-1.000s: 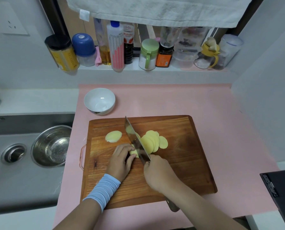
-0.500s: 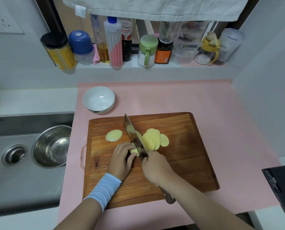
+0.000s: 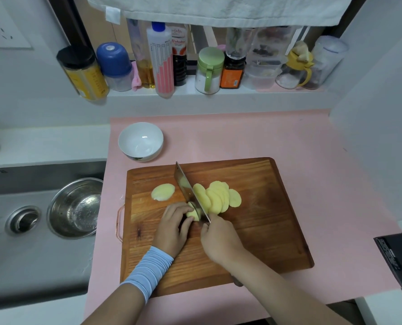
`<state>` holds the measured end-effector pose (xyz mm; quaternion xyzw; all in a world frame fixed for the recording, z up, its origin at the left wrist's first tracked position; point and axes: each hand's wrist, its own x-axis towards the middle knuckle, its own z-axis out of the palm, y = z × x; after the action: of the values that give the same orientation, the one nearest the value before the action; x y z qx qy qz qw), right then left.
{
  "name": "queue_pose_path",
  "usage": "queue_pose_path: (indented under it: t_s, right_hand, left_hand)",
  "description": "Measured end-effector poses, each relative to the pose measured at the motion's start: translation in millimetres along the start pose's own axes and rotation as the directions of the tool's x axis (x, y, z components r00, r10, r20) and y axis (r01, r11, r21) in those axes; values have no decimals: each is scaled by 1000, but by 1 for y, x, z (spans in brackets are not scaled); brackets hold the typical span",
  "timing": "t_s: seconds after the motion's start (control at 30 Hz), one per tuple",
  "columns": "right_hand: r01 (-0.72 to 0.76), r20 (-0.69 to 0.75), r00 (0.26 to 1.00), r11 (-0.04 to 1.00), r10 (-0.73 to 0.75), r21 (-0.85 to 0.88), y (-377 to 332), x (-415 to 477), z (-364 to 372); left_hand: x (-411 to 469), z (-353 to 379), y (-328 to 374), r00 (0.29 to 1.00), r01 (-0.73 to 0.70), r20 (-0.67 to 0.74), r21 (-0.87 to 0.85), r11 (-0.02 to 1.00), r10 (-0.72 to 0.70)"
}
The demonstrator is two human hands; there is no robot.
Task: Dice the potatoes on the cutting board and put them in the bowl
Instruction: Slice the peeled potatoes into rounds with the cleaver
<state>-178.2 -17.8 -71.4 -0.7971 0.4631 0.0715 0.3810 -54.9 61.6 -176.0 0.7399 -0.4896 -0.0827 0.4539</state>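
On the wooden cutting board my left hand curls its fingers over the small remaining potato end. My right hand grips the cleaver, whose blade stands against that piece. Several cut potato slices lean in a fan to the blade's right. One lone slice lies flat to the left. The white bowl sits beyond the board's far left corner with nothing in it.
A steel colander rests in the sink to the left. Bottles and jars line the back ledge. A pink mat covers the counter. A black box sits at the right edge.
The cleaver has worked leftward through the potato, leaving a smaller end under my left fingers and more slices fanned on the right. Both hands stay in place.
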Motion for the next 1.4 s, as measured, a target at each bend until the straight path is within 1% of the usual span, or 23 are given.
queue_pose_path:
  t_s: [0.17,0.43,0.7,0.9,1.03,1.23,1.33,1.4]
  right_hand:
    - [-5,-6,1000,1000,5,10,-2,-3,-8]
    - [67,-108,992,997,-71,-42,-9,-22,-18]
    - [83,-84,992,994,-89,-70,-9,-31,-20]
    - [65,-88,994,997,-69,-49,-8,-32,-21]
    - [59,-88,994,996,-65,-69,-7,-31,-22]
    - [18,-112,994,1000,-19,-12,-3,-30,-30]
    - [8,-116,993,1000,-8,-7,0,-24,-40]
    - [4,-117,993,1000,-4,-2,1,-20,-47]
  left_hand:
    - [0,1,0,1000,-3,-11,14,1000,3]
    - [0,-1,1,999,20,-27,5,1000,-20]
    - [1,-2,2,999,30,-29,-6,1000,-30]
    - [1,-1,3,999,40,-15,-11,999,-41]
    - [1,0,2,999,46,-1,-2,999,-46]
    - [1,-2,4,999,30,-15,-9,999,-30]
    - [0,-2,6,1000,3,8,-9,1000,-3]
    - [2,-1,6,999,8,36,-17,1000,-8]
